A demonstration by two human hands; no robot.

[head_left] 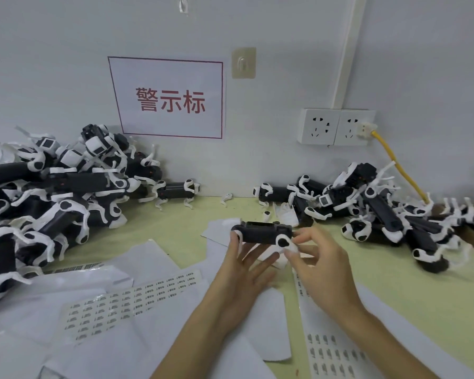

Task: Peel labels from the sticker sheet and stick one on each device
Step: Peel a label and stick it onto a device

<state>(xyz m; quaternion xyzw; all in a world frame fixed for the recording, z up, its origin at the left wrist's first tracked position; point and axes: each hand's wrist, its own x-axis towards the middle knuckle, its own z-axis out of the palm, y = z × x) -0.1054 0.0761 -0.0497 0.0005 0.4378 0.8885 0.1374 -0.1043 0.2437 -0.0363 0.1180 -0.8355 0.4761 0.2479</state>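
Black device [262, 235], one, in left hand [244, 272]

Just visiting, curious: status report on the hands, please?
Left hand holds the device. Right hand pinches its white leg. Sticker sheet on table; nothing in the way.

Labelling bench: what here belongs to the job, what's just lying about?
Job: device held by left hand and right hand; left sticker sheet; right sticker sheet; left device pile; right device pile.
Lying about: wall sign; sockets; yellow cable; wall hook; blank paper sheets.
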